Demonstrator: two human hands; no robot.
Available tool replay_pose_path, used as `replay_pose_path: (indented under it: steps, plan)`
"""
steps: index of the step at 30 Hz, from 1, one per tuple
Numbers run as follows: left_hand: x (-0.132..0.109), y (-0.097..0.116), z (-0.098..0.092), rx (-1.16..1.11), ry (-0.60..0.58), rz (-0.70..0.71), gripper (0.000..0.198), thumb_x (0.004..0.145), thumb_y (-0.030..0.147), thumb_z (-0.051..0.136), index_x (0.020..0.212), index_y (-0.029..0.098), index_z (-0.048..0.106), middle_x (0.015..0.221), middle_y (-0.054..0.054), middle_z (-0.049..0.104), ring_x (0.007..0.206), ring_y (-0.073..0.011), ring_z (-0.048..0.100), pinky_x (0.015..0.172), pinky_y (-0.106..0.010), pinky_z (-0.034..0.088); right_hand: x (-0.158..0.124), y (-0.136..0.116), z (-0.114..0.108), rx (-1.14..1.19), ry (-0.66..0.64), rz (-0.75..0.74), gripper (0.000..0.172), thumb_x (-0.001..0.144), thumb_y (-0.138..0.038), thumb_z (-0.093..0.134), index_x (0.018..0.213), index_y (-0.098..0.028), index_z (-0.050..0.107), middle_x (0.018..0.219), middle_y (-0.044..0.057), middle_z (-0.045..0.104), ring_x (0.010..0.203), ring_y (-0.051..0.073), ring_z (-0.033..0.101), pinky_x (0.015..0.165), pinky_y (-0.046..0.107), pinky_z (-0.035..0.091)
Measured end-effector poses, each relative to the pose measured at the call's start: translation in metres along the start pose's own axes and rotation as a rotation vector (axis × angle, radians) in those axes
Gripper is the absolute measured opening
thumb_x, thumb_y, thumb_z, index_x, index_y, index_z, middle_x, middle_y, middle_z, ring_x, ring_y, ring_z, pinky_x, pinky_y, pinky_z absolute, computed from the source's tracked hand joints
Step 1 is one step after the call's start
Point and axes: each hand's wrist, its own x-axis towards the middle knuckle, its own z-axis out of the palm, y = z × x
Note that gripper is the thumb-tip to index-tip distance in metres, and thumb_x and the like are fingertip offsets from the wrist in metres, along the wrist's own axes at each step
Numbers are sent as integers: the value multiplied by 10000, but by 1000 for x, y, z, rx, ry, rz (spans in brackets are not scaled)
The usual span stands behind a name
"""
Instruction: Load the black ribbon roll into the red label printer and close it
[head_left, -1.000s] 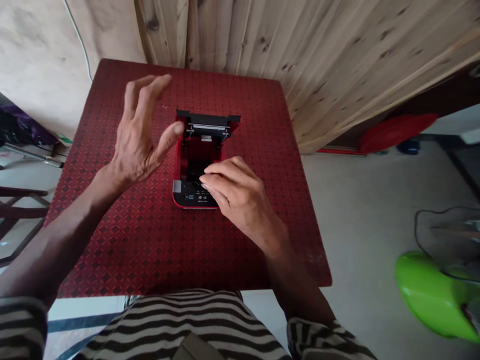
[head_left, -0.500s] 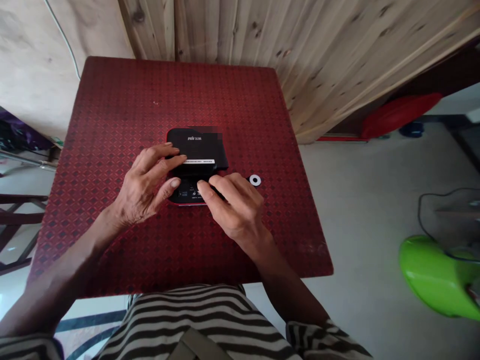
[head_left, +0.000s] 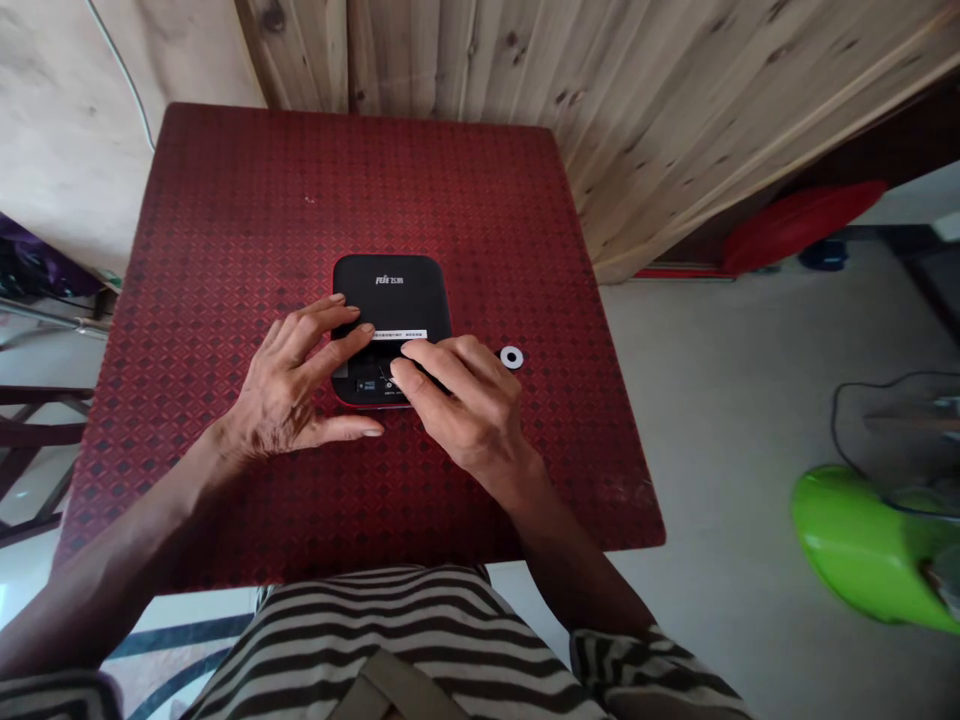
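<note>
Since one second ago, the black lid (head_left: 427, 290), which was standing raised, has come down over the red and black device (head_left: 347, 395), and my left hand (head_left: 281, 390) has moved from the air beside it onto its left side. Compared with half a second ago, my left thumb (head_left: 356, 429) has also gone from the front panel (head_left: 367, 385) to just before the front edge.

My left fingers are spread apart, two of their tips resting at the lid, and the thumb stretches well away from them. On my right hand (head_left: 476, 405), the thumb and first finger are bent and near together over the front panel, close to the lid's front edge. Whether they pinch something between them, I cannot tell. A dark strip shows at this edge, so I also cannot tell if the lid is fully down.

The device lies between my two hands, around the middle of the red patterned table (head_left: 435, 190). Its lid carries light lettering (head_left: 389, 281) and, nearer to me, a white label (head_left: 401, 335). Just beyond my right knuckles is a white ring (head_left: 511, 357) with a dark centre.

Farther out, a wooden wall (head_left: 450, 60) stands behind the table, and on the floor at right is a bright green object (head_left: 847, 540).
</note>
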Motion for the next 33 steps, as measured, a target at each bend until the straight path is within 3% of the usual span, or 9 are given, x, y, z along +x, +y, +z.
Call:
replay_pose_path:
  steps: [6,9,12,16,18,22,33]
  plan:
    - [-1,1,5,92,12,9,916,803,847,736,1524,314,550,1466,-156,627,1412,-399,593,1137,-585,515,4,0,2,41,-55,57,242,1060,-136,576,1152,-277,749,1118,52,799,926,218,670,839,413,586]
    - [-1,3,7,99,38,20,924,829,829,726,1563,312,511,1476,-162,622,1427,-410,582,1127,-576,510,5,-3,-4,57,6,50,222,1056,-207,622,1249,-261,716,1260,90,773,984,229,696,898,422,603]
    - [-3,8,6,107,19,16,882,909,794,658,1606,297,445,1496,-171,601,1467,-408,548,1143,-569,500,-6,-8,-8,90,100,136,354,1034,-261,668,1385,-286,632,1333,118,729,1065,258,716,961,453,607]
    - [-16,21,3,107,102,-56,850,928,643,749,1618,265,427,1524,-187,561,1422,-367,580,1149,-525,524,-37,-16,7,245,330,385,290,1045,-257,593,1333,-295,584,1118,86,687,882,216,699,735,386,623]
    - [-25,27,4,136,156,-92,806,895,542,831,1571,277,481,1443,-159,617,1321,-329,641,1095,-484,566,-50,-19,21,394,385,477,272,1056,-283,551,1327,-287,553,1140,82,639,810,182,664,633,336,599]
    - [-38,29,7,196,179,-89,634,921,380,831,1483,318,544,1299,-100,692,1171,-266,702,977,-412,607,-60,-18,39,414,331,501,373,1050,-343,559,1409,-263,501,1249,116,618,787,166,645,649,340,606]
    - [-37,28,11,254,165,-79,636,930,369,813,1490,293,524,1315,-121,688,1156,-271,718,952,-411,640,-59,-14,37,241,247,414,489,1094,-408,493,1550,-256,401,1242,155,663,833,213,669,701,408,637]
